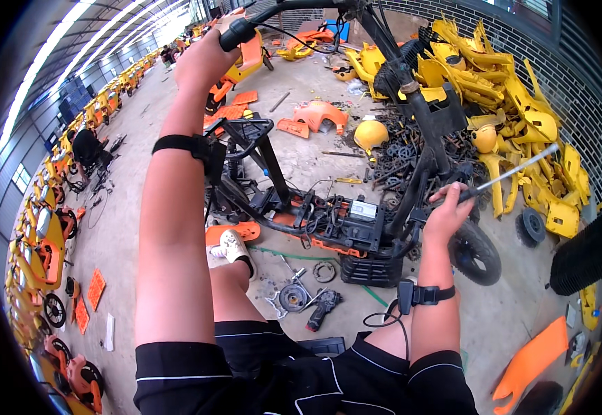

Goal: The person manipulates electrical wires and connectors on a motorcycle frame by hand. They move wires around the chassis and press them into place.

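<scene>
As a handlebar is clasped on one side, a screwdriver is held on the other

As seen from the head, a stripped scooter (328,214) is stood on the concrete floor, across the middle of the view and just ahead of the person's knees. Its handlebar (294,5) is cut off by the upper edge, and the black grip (239,34) at its end is grasped by the left hand (208,62), with the arm stretched far forward. By the right hand (446,220) a screwdriver (519,168) is gripped at its dark handle, its bright shaft pointed up and to the right, away from the scooter. This hand is held near the front wheel (477,254); whether the frame is touched by it cannot be told. A band (173,142) is worn on the left arm and a cabled strap (425,294) on the right.

On the deck, wiring and a silver box (363,209) are exposed. Between knees and deck, a ring (324,272), a hub (293,297) and a drill (324,308) are laid close together. Beyond the scooter, black parts (411,162) are heaped beside a yellow dome (371,135), and yellow panels (546,128) are piled toward the brick wall (577,62). At the far left, more scooters (52,242) are lined up.
</scene>
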Demonstrator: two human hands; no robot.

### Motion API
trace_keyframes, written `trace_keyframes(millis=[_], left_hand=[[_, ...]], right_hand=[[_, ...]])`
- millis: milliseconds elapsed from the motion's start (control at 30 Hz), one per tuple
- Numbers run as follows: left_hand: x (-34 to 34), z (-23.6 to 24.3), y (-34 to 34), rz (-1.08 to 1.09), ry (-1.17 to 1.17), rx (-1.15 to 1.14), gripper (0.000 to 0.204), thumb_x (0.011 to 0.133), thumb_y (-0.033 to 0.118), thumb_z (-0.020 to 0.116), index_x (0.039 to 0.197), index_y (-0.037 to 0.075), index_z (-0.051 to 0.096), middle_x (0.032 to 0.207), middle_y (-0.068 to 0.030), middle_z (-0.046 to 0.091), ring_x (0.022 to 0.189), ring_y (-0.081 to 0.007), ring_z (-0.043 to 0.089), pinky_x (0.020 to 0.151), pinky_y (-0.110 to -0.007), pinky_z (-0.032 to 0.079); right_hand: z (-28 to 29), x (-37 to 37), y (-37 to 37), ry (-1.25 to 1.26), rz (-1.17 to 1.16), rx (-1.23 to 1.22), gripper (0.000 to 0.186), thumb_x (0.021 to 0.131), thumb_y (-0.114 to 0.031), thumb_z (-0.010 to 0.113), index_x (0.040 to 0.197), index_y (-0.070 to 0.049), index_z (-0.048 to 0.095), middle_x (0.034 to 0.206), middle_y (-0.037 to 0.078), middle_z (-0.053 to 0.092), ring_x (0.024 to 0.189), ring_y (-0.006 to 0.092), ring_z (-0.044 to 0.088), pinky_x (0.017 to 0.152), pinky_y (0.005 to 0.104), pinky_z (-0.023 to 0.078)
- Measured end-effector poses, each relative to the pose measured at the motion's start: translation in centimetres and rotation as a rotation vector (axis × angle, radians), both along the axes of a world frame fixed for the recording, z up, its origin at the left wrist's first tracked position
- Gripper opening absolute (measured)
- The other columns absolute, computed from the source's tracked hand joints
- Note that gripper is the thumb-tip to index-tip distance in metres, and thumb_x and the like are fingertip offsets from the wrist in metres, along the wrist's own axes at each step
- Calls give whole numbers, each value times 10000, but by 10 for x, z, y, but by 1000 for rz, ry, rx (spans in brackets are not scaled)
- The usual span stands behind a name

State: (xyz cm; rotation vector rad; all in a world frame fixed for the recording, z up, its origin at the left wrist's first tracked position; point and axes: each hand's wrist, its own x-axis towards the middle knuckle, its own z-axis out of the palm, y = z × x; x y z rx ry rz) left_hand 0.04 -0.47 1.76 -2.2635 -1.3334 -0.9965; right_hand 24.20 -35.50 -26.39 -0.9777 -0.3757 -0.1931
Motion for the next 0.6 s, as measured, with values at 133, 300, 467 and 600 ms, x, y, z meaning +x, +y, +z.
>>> trace_keyframes(millis=[133,300,467,600], left_hand=[[-4,-12,7,-57,-33,133,494,841,491,709,1208,166,646,1001,-136,751,961,-349,730,797,-481,574],[-12,-32,10,-125,-19,360,481,917,410,649,1303,128,600,1122,-113,703,1105,-322,664,916,-500,498],[-41,-58,10,-208,-109,725,569,937,386,662,1433,128,560,1278,-137,650,1219,-352,575,1058,-509,411],[-60,-45,-54,-605,-341,552,567,967,340,684,1408,11,549,1262,-209,640,1232,-362,551,1081,-484,390]], right_hand=[[-1,15,-3,176,-43,99,183,1068,-186,511,1138,-21,480,857,77,583,623,168,564,607,321,492],[-11,37,-4,270,-64,164,162,1022,-160,531,1104,-25,497,853,82,607,607,164,555,579,311,483],[-21,47,6,343,-56,147,160,1026,-152,526,1111,-16,520,877,84,624,650,154,572,571,300,482],[-16,46,0,315,0,97,118,1011,-140,525,1034,-28,555,886,83,640,668,163,583,555,322,492]])
